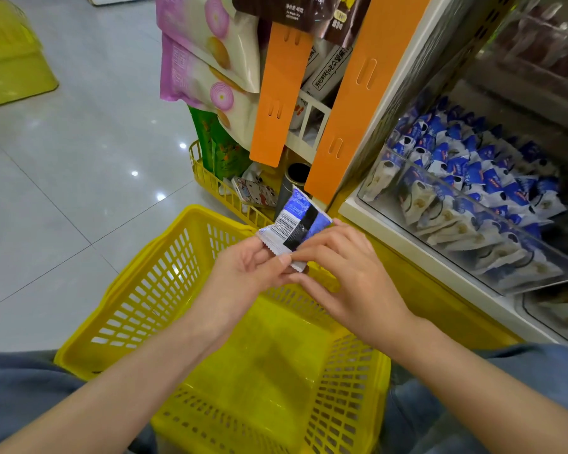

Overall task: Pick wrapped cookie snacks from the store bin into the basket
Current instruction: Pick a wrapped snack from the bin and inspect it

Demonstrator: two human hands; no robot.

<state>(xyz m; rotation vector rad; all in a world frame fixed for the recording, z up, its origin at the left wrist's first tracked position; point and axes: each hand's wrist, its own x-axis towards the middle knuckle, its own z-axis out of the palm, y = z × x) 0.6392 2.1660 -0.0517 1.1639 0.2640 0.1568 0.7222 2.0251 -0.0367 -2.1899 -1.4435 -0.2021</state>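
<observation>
Wrapped cookie snack (294,224) is being pinched by left hand (243,270) and right hand (345,267) above basket (125,309); light, crinkly, slippery — crimped ends are being judged safest.

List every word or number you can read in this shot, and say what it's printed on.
"FLAVOR": brown hanging bag, its first letters cut off.
Chinese print: white packet, too blurred to read.
Barcode and fine print: cookie wrapper, too small to read.
Print on the blue packets: blurred.
</observation>
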